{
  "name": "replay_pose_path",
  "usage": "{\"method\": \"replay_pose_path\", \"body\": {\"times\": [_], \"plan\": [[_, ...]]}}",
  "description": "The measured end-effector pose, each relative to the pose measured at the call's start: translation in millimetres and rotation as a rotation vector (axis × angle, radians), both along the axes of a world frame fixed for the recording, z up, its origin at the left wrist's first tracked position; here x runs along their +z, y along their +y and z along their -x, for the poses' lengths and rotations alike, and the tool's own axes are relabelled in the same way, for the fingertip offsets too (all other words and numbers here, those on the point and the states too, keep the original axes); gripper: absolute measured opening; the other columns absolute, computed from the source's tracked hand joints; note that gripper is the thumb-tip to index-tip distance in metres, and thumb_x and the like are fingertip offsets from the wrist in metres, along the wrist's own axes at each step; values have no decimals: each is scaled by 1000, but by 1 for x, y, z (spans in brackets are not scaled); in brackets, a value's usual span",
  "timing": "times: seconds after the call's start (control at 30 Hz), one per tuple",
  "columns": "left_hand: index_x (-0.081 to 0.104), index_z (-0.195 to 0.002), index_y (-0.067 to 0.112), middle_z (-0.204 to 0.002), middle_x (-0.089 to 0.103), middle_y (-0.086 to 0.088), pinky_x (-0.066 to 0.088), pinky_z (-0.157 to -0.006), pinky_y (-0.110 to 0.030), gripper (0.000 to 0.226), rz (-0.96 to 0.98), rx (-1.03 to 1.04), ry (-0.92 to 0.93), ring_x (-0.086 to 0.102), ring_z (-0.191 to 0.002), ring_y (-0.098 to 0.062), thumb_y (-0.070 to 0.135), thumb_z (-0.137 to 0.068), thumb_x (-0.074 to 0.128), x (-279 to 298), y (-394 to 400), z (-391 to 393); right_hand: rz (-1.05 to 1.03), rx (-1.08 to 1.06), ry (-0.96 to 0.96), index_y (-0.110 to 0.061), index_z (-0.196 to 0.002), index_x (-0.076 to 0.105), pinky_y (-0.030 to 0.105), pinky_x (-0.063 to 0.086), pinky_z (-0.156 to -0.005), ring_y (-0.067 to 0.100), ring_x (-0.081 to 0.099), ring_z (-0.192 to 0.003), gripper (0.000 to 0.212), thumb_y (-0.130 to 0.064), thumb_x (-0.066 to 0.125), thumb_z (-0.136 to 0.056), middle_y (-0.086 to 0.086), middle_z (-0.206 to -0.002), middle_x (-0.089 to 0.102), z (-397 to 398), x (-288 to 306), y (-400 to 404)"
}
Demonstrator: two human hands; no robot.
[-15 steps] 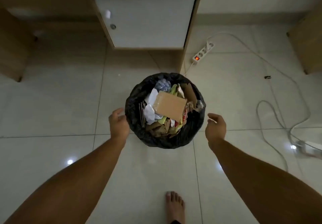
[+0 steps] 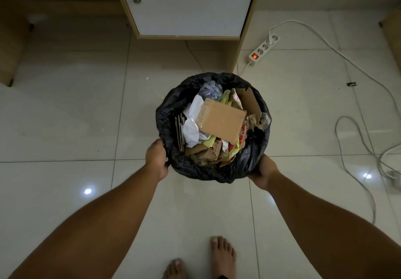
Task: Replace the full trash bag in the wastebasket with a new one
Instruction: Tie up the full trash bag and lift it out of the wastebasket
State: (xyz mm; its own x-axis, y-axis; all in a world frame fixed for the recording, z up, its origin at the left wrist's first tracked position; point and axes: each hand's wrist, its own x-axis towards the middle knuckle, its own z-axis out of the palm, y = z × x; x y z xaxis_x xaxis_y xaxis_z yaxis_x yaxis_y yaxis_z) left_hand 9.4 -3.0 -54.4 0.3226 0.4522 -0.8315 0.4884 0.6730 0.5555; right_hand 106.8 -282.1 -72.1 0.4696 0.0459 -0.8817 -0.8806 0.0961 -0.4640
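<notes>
Head view: both hands [image 2: 156,157] clamped on black trash bag [image 2: 173,105], arms outstretched

No readable txt; red print on a wrapper [image 2: 243,131] in the trash is too blurry.

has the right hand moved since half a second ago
Yes. The right hand has closed in leftward and now grips the black trash bag at the bin's lower right; earlier a gap of floor tile separated them.
</notes>
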Motion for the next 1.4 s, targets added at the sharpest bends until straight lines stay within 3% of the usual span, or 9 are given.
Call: {"method": "replay_pose_path", "body": {"times": [0.1, 0.27, 0.47, 0.63, 0.77, 0.93, 1.17, 1.3, 1.4], "plan": [[68, -93, 9, -98, 67, -10, 52, -82, -36, 16, -98, -32, 128, 60, -82, -21, 20, -96, 58, 1, 9, 4, 117, 12, 29, -13, -114, 70, 38, 56, -71, 30, 66, -99, 25, -19, 47, -104, 14, -120, 71, 4, 7, -5], [65, -115, 8, -104, 68, -9, 52, -79, -34, 25, -175, -11, 75, 62, -88, -23, 18, -92, 62, 11, 13, 17, 58, -72, -32, -13, -108, 72, 43, 62, -62, 34, 70, -96, 16, -17, 60, -98, 14, -106, 75, 10, 24, -13], [58, -130, 9, -122, 68, -13, 57, -88, -40, 46, -25, -179, 95, 68, -105, -29, 29, -90, 70, 20, 8, 40, -126, 112, 130, -18, -125, 70, 38, 61, -79, 28, 72, -110, 39, -45, 58, -100, 11, -122, 74, 22, 43, -25], [69, -115, 15, -99, 74, -3, 46, -69, -27, 31, 95, -304, 176, 64, -86, -18, 33, -90, 67, 35, -1, 51, 73, 138, 197, -23, -121, 66, 47, 47, -89, 25, 62, -113, 55, -61, 65, -81, 6, -120, 72, 27, 56, -30], [67, -115, 12, -120, 70, -13, 54, -83, -39, 23, 224, -61, -95, 66, -102, -26, 23, -97, 59, 40, -1, 52, -134, -87, 60, -25, -131, 62, 50, 52, -88, 32, 63, -118, 50, -55, 57, -90, 9, -132, 67, 30, 61, -31], [57, -127, 11, -126, 65, -17, 57, -84, -46, 49, 477, 130, -180, 65, -111, -33, 50, -103, 40, 39, -1, 63, -451, 10, 176, -20, -135, 65, 50, 56, -93, 37, 65, -120, 63, -66, 54, -91, 16, -136, 65, 42, 70, -30], [67, -98, 9, -75, 63, -5, 44, -42, -18, 21, 495, -179, -57, 53, -59, -12, 17, -102, 48, 43, -9, 67, -589, 155, 269, -1, -121, 72, 39, 65, -62, 31, 76, -86, 66, -30, 93, -66, 21, -122, 70, 45, 85, -25], [60, -84, 11, -65, 53, -3, 39, -43, -19, 19, 380, -215, 10, 46, -53, -11, 8, -100, 51, 39, -19, 63, -481, 171, 238, -4, -126, 67, 27, 57, -43, 26, 76, -73, 45, -24, 70, -85, 20, -116, 73, 46, 86, -12], [64, -92, 11, -80, 61, -8, 53, -61, -27, 11, 250, -183, 33, 54, -70, -17, 12, -98, 55, 37, -21, 59, -383, 93, 108, -9, -131, 63, 34, 62, -61, 30, 75, -98, 47, -27, 67, -88, 16, -126, 71, 42, 83, -4]]}}
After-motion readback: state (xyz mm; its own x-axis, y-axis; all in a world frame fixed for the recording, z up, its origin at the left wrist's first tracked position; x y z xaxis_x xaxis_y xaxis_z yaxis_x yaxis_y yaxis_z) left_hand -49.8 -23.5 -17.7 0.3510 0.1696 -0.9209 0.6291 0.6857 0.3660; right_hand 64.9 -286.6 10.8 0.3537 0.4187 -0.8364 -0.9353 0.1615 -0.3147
